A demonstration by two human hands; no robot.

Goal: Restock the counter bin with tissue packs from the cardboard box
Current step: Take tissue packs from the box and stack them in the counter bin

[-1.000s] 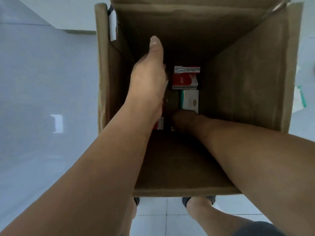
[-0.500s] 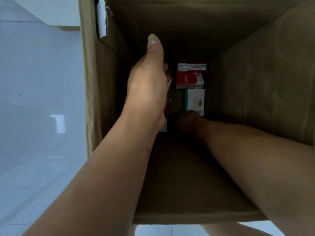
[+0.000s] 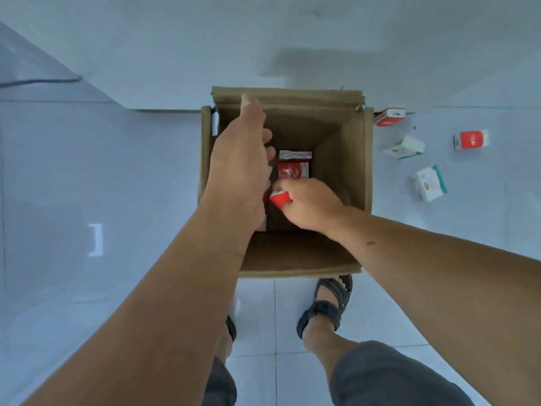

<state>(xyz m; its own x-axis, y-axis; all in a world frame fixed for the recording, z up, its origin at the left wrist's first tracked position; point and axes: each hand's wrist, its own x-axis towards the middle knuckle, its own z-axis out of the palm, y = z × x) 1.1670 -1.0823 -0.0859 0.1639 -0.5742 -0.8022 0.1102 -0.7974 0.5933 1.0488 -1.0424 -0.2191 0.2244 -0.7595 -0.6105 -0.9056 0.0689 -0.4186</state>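
Red pack (image 3: 280, 199) in right hand (image 3: 310, 205) (lettering illegible)

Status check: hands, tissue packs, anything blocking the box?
Right hand grips a red tissue pack over the open cardboard box. Left hand over its left side, grip hidden. More packs at bottom. Nothing blocking; four loose packs on floor.

Shows a pale tiled floor (image 3: 380, 312) with thin grout lines (image 3: 275, 317). Catches 1 bright rectangle of reflected light (image 3: 96, 240) on the glossy surface at left. Meets a plain white wall (image 3: 175, 39), marked with 1 broad grey smudge (image 3: 322, 61).
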